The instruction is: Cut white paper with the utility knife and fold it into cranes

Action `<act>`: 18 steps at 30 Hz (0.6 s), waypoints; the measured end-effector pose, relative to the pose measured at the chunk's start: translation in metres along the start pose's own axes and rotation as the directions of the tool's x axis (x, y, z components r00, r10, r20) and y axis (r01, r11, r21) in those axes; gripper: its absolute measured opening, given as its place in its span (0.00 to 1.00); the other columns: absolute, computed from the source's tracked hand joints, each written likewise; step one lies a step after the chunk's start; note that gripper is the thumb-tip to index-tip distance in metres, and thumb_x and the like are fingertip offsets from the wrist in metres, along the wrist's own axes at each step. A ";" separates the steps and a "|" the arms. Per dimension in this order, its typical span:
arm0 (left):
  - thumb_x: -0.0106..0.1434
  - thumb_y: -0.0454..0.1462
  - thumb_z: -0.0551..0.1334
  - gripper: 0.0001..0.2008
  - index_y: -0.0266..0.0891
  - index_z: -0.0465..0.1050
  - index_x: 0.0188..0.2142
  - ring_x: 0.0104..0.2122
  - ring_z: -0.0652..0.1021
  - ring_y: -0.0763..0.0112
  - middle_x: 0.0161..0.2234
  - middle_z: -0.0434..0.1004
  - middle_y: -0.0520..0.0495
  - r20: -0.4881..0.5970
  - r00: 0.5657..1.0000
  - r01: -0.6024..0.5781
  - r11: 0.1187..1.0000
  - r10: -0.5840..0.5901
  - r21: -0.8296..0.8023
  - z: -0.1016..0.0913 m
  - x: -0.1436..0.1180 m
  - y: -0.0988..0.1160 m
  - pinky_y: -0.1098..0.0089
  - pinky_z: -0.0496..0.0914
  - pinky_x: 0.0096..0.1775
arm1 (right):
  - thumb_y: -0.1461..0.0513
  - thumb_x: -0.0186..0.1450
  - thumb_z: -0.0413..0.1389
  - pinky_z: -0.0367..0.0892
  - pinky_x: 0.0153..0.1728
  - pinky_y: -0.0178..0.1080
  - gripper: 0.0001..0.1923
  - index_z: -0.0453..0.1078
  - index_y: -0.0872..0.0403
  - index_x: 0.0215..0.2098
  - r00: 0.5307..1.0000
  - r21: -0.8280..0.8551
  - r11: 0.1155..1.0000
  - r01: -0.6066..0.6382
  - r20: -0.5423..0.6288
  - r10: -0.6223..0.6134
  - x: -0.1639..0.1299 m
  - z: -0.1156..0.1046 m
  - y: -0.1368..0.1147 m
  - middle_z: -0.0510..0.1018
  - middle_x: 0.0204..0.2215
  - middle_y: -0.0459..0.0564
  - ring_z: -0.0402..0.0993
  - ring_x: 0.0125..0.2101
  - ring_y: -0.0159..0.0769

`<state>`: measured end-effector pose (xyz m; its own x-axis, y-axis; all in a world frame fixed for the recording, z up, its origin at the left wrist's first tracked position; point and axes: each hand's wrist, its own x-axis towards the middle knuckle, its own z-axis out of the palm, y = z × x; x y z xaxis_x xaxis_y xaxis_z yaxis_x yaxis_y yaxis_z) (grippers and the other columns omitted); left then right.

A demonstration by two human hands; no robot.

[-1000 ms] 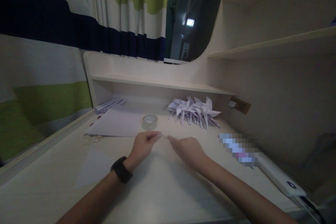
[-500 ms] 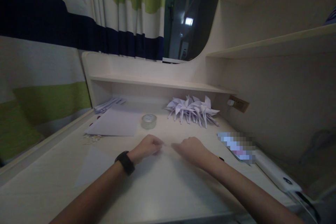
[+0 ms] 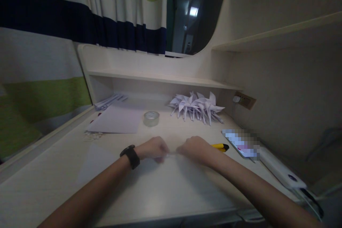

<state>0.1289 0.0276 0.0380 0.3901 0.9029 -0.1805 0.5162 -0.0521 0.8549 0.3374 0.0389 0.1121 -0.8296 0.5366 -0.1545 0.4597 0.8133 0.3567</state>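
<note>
A short strip of clear tape (image 3: 172,153) is stretched between both hands just above the pale wooden desk (image 3: 165,192). Compared with a second earlier, the hands have been drawn lower and nearer the body, and the fingers, then extended, are now curled in. The left hand (image 3: 153,148), with a black wristband (image 3: 130,156), is closed on one end of the strip; the right hand (image 3: 194,147) is pinched shut on the other. Beyond lie a clear tape roll (image 3: 151,118), a white paper sheet (image 3: 116,122), folded white paper cranes (image 3: 196,107) and a yellow-and-black pen (image 3: 220,146).
</note>
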 end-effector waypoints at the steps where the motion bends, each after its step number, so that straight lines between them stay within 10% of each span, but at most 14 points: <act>1: 0.49 0.33 0.59 0.11 0.32 0.78 0.30 0.23 0.78 0.68 0.22 0.77 0.45 -0.013 1.000 0.007 1.000 -0.006 0.028 0.001 0.000 0.000 0.72 0.71 0.25 | 0.63 0.65 0.51 0.66 0.27 0.36 0.09 0.74 0.51 0.36 1.000 -0.003 1.000 0.004 -0.003 -0.004 0.001 0.000 0.000 0.80 0.29 0.53 0.78 0.30 0.43; 7: 0.48 0.33 0.58 0.13 0.34 0.78 0.31 0.19 0.76 0.71 0.22 0.78 0.46 -0.075 0.996 0.066 0.964 -0.048 0.257 0.000 -0.002 0.007 0.75 0.67 0.22 | 0.65 0.65 0.52 0.66 0.27 0.36 0.09 0.74 0.52 0.38 0.999 -0.028 0.999 0.036 -0.026 -0.037 0.005 0.000 -0.006 0.80 0.28 0.53 0.78 0.30 0.42; 18: 0.49 0.33 0.57 0.12 0.41 0.81 0.27 0.27 0.77 0.65 0.27 0.81 0.44 -0.251 0.943 -0.016 0.780 0.220 0.625 0.002 -0.019 0.010 0.71 0.60 0.29 | 0.67 0.64 0.52 0.67 0.26 0.38 0.09 0.75 0.56 0.34 0.998 -0.047 0.997 0.065 0.013 -0.064 0.014 -0.015 -0.013 0.79 0.27 0.55 0.78 0.29 0.44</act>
<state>0.1281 0.0087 0.0488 0.2901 0.9467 0.1401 0.8733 -0.3218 0.3657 0.3152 0.0322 0.1195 -0.8531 0.4864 -0.1889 0.3897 0.8347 0.3890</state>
